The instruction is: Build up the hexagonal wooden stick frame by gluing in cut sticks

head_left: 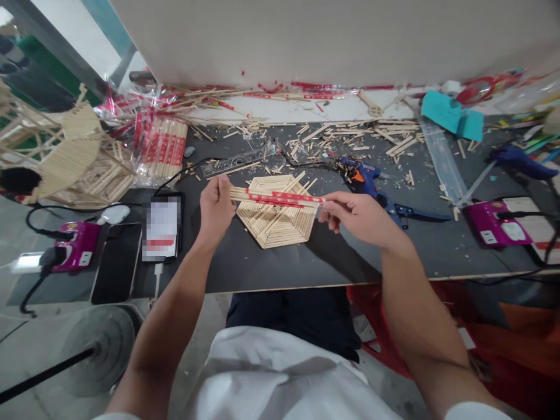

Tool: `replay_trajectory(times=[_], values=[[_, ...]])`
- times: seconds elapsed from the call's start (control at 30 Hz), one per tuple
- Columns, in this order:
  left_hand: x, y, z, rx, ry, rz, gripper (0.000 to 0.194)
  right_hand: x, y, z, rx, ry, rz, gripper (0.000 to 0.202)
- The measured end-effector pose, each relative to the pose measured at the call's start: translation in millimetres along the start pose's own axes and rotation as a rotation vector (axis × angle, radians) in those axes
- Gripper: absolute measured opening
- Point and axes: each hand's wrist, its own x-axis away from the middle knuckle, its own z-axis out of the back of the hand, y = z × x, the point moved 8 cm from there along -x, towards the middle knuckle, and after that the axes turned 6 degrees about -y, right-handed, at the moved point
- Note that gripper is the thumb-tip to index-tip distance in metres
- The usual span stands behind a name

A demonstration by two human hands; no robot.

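Observation:
My left hand [217, 209] is closed around the left ends of a few wooden chopsticks [245, 194] with red printed paper sleeves. At their right end, my right hand [350, 214] pinches the tip of a red sleeve, which seems to have some clear wrapping on it. The chopsticks lie level between both hands, just above a web-shaped wooden panel [280, 233]. That panel is built from rings of thin sticks and rests flat on the dark table; some loose sticks lie across it. Part of it is hidden behind the chopsticks.
A blue glue gun [365, 175] and blue cutters [411, 213] lie right of the panel. Stick offcuts [350, 137] cover the back. Wrapped chopsticks [164, 146], a stick-built model [74, 151], two phones [117, 262] and a purple power adapter [81, 245] are at left.

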Motion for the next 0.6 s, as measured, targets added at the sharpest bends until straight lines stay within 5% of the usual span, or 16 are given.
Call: replay_trajectory(times=[0.2, 0.4, 0.6], values=[[5.3, -9.2, -15.8, 0.164, -0.068, 0.119, 0.054, -7.1, 1.4, 17.6, -0.32, 0.338, 0.099, 0.042], [10.0, -15.1, -27.4, 0.349, -0.117, 0.298, 0.057, -3.5, -54.1, 32.1, -0.124, 0.467, 0.248, 0.041], [6.4, -9.8, -19.2, 0.484, -0.083, 0.343, 0.051, -9.7, -94.1, 27.4, -0.064, 0.566, 0.396, 0.038]])
